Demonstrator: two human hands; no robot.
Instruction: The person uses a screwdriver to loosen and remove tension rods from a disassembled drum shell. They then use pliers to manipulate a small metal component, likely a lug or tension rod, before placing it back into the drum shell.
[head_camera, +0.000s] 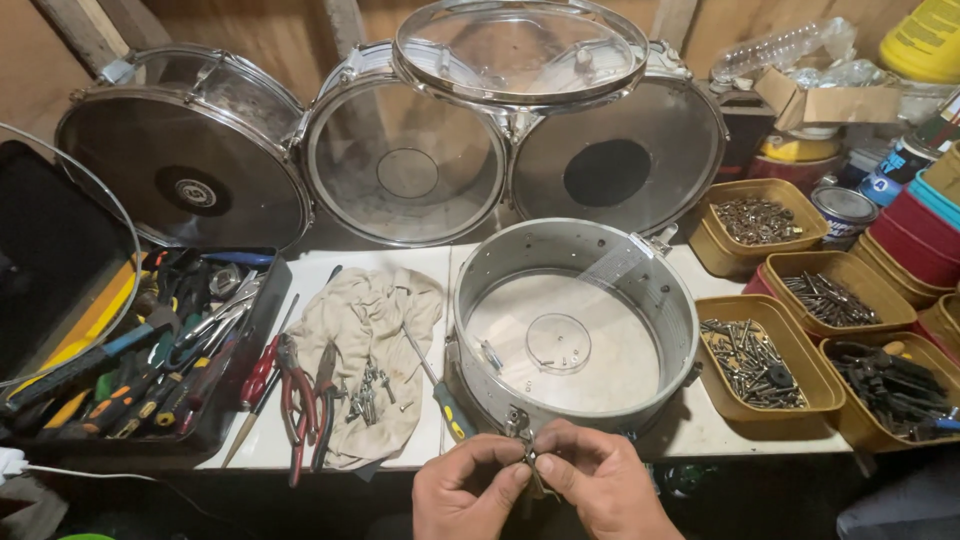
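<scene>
Pinching a small metal lug fitting (526, 447) between the fingertips of both hands, left hand (468, 492) and right hand (602, 490) meet at the near rim of the metal drum shell (640, 290), with screwdriver (438, 388), bolts (366, 393) and pliers (293, 400) on a cloth (365, 320) just left.

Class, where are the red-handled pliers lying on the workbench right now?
In the head view, the red-handled pliers lie left of centre on the beige cloth's left edge, between the black tool tray and the screws.
</scene>
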